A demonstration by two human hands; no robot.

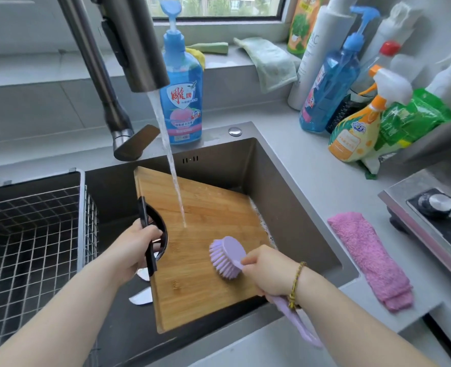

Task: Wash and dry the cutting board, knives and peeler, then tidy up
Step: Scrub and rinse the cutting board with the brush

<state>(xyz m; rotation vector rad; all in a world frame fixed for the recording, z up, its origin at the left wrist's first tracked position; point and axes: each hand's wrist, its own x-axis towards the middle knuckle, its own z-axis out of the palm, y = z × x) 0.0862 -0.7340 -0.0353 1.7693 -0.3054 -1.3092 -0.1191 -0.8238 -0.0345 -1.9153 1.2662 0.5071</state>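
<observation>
A wooden cutting board (206,221) leans tilted in the sink (285,207), with tap water running onto its upper middle. My left hand (137,247) grips the board's black handle at its left edge. My right hand (269,271) holds a purple scrub brush (227,256) by its long handle, bristles against the board's lower middle. Suds line the board's right edge. Under the board's left side, knife blades (141,299) show on the sink floor.
The faucet (134,43) hangs over the sink. A wire drying basket (33,234) sits on the left. A blue dish soap bottle (182,96) stands behind the sink. Cleaning bottles (351,102) crowd the right corner. A pink cloth (370,260) lies beside a stove (436,221).
</observation>
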